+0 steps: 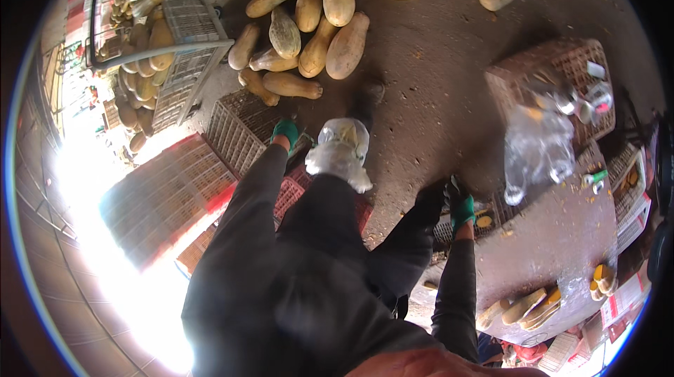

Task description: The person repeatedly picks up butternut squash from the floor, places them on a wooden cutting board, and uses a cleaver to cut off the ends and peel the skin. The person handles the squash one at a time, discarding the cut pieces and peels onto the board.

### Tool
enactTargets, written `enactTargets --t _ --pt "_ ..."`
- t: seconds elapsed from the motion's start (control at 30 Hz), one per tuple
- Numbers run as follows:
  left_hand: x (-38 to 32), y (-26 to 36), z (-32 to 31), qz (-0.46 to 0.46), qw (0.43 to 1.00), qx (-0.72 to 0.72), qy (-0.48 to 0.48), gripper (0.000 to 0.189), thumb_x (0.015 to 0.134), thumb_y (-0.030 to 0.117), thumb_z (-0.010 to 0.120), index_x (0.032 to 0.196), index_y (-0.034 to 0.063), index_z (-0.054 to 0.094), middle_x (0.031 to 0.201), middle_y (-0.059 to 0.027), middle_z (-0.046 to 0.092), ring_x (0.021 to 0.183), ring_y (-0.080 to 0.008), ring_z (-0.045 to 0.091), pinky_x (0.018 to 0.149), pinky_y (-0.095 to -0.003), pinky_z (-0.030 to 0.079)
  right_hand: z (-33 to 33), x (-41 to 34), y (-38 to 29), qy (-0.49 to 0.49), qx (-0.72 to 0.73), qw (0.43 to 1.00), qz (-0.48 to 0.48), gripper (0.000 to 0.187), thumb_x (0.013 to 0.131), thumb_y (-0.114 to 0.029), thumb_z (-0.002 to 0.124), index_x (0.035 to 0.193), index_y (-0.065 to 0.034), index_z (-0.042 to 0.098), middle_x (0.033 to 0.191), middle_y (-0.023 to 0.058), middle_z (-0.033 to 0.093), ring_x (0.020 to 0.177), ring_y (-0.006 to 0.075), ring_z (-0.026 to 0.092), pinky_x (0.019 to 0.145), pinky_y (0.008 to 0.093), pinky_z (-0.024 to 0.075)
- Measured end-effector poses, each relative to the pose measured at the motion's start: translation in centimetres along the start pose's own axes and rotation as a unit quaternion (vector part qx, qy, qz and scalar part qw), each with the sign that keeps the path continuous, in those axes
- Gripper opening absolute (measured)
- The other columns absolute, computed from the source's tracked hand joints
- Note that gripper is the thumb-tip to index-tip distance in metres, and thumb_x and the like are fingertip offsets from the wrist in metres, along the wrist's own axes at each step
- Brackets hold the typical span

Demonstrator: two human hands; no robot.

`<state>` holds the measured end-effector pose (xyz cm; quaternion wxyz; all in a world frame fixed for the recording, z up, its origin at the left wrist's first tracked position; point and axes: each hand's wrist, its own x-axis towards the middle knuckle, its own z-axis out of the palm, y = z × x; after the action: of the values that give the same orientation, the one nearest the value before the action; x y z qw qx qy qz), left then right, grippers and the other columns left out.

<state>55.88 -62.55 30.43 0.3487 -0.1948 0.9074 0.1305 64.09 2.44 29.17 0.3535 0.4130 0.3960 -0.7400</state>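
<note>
My left hand (285, 132), in a green-cuffed work glove, is at the rim of a grey slatted plastic crate (239, 132); its fingers are hidden, so I cannot tell whether it grips the crate. My right hand (459, 203), in a grey and green glove, hangs beside my leg, near a low crate with a cut yellow piece in it; its grip is unclear. Between my hands a clear plastic bag (339, 150) lies over my knee or lower leg. Beyond it, several tan butternut-type squashes (345, 53) lie in a heap on the floor.
A wheeled cage cart (195, 16) full of squashes stands at upper left. Red plastic crates (171, 182) are at left. At right are a brown crate (584, 56) holding cups and bags, a clear plastic bag (537, 148), and a tabletop (547, 250) bearing cut squashes (524, 306).
</note>
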Motion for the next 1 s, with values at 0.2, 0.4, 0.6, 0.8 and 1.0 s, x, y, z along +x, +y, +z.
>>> enactTargets --t 0.2,0.4,0.6,0.8,1.0 --pt "22.6 4.2 -5.7 0.015 0.994 -0.104 0.014 0.084 0.082 0.038 0.081 0.148 0.0005 0.045 0.143 -0.0243 0.056 0.133 -0.0363 0.053 0.108 -0.0408 0.044 23.0 18.4 -3.7 -0.051 -0.285 0.956 -0.040 0.069 0.096 -0.021 0.071 0.154 -0.0006 0.039 0.150 0.0199 0.052 0.135 0.0236 0.054 0.107 0.0346 0.0460" --pt "37.8 3.8 -3.7 -0.024 0.987 -0.137 -0.075 0.090 0.082 0.037 0.083 0.153 0.0022 0.039 0.152 -0.0202 0.049 0.139 -0.0326 0.046 0.114 -0.0403 0.039 37.5 34.8 -4.5 -0.079 -0.394 0.911 -0.090 0.088 0.090 -0.033 0.078 0.155 0.0033 0.032 0.150 0.0227 0.050 0.138 0.0285 0.050 0.112 0.0354 0.0429" --pt "42.1 2.9 -0.7 0.012 0.979 -0.162 -0.121 0.086 0.079 0.036 0.086 0.147 0.0004 0.047 0.146 -0.0132 0.056 0.132 -0.0270 0.053 0.111 -0.0386 0.043 42.1 46.1 -2.5 -0.090 -0.244 0.950 -0.174 0.091 0.083 -0.040 0.084 0.151 0.0011 0.040 0.141 0.0189 0.057 0.130 0.0274 0.055 0.110 0.0384 0.0447" --pt "41.4 3.2 -0.5 0.066 0.951 -0.273 -0.132 0.074 0.077 0.029 0.087 0.139 0.0013 0.056 0.138 -0.0114 0.062 0.125 -0.0242 0.058 0.108 -0.0389 0.047 41.8 47.7 -3.2 -0.115 -0.119 0.978 -0.125 0.080 0.083 -0.039 0.084 0.145 -0.0019 0.050 0.135 0.0119 0.062 0.124 0.0236 0.058 0.107 0.0372 0.0467" --pt "32.4 3.6 2.2 -0.138 0.811 -0.488 -0.292 0.068 0.071 0.012 0.086 0.134 0.0004 0.061 0.129 -0.0120 0.067 0.118 -0.0262 0.062 0.106 -0.0408 0.049 37.0 40.5 -5.3 -0.175 0.007 0.984 0.026 0.084 0.083 -0.035 0.084 0.149 -0.0010 0.045 0.136 0.0112 0.061 0.125 0.0237 0.057 0.108 0.0364 0.0465"
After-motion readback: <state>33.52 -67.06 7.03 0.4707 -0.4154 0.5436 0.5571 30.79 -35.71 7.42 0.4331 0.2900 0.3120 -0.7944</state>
